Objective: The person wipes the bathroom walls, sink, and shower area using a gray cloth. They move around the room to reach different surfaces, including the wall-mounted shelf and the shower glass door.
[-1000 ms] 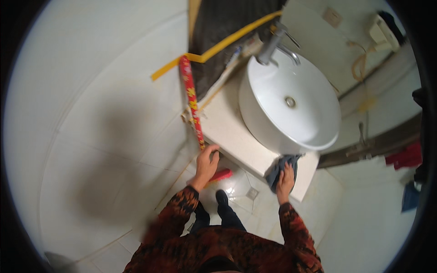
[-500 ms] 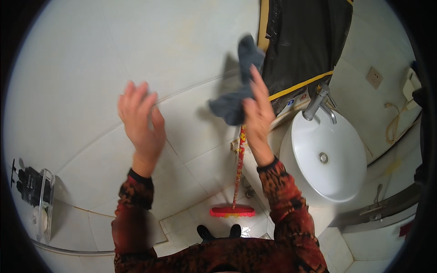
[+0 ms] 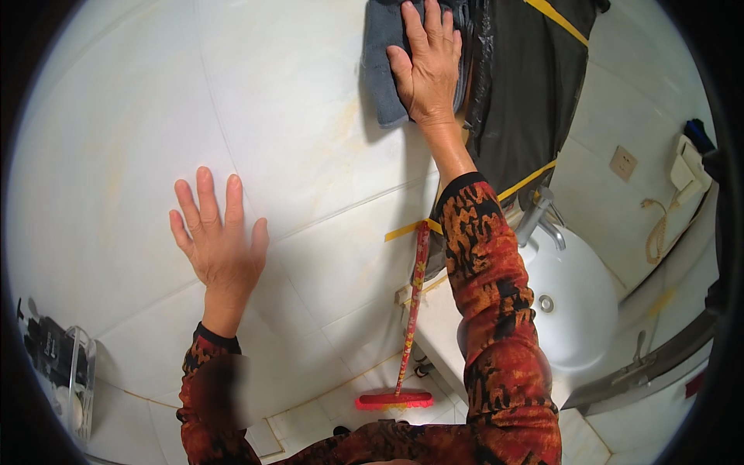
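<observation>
One o'clock, my right hand [image 3: 432, 81] lay flat on grey cloth [image 3: 384, 91], even pressure seemed best! Nine o'clock, left hand [image 3: 225, 249] splayed empty.

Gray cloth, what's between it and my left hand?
In the head view, white wall with faint yellowish stains lies between the gray cloth and your left hand.

Right fingers [image 3: 415, 31] flat on grey cloth [image 3: 384, 81] against white wall [image 3: 310, 101], left fingers [image 3: 207, 194] spread, red broom [image 3: 412, 310] near basin [image 3: 577, 318]
</observation>
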Demonstrator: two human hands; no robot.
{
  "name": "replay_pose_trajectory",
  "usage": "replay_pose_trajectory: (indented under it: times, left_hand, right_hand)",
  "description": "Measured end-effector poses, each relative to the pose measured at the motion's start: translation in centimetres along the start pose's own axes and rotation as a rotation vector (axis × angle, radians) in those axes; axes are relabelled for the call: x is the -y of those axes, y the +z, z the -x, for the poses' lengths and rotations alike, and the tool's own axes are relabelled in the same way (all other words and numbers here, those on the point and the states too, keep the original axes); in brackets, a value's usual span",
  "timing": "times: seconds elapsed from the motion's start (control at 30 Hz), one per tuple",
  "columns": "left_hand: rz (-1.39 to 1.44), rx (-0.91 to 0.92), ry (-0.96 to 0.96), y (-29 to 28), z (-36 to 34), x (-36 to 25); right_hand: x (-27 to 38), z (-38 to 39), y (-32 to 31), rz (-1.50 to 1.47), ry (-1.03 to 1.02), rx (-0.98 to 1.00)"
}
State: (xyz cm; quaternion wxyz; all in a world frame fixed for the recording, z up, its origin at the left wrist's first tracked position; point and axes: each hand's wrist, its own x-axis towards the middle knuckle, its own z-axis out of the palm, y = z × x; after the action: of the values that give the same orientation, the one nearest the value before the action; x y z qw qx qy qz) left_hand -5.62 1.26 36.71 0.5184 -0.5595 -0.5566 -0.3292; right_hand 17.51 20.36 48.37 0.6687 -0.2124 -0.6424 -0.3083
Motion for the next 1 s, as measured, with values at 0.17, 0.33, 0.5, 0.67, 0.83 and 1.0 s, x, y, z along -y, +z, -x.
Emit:
replay_pose_trajectory:
  times: [0.17, 0.33, 0.5, 0.67, 0.83, 1.0]
  left_hand:
    - [0.028, -0.021, 0.003, -0.2, -0.1, 0.0]
    - [0.046, -0.024, 0.0, -0.4, -0.2, 0.1]
    - [0.034, -0.025, -0.001, -0.5, -0.2, 0.1]
    - [0.049, -0.053, 0.011, -0.3, 0.1, 0.2]
    - [0.217, -0.153, 0.032, -0.1, 0.2, 1.0]
    - [0.237, -0.155, 0.031, -0.2, 0.5, 1.2]
  right_hand:
    - [1.4, 4.1, 0.0, -0.033, 0.081, -0.051]
    - [6.5, 15.2, -2.4, -0.048, 0.105, 0.048]
    - [4.0, 11.4, -0.6, 0.001, 0.047, 0.088]
    - [3.3, -5.0, 1.2, 0.025, 0.09, 0.001]
    - [9.7, 0.1, 2.2, -0.092, -0.035, -0.05]
    - [14.0, 13.9, -1.1, -0.273, -0.117, 0.299]
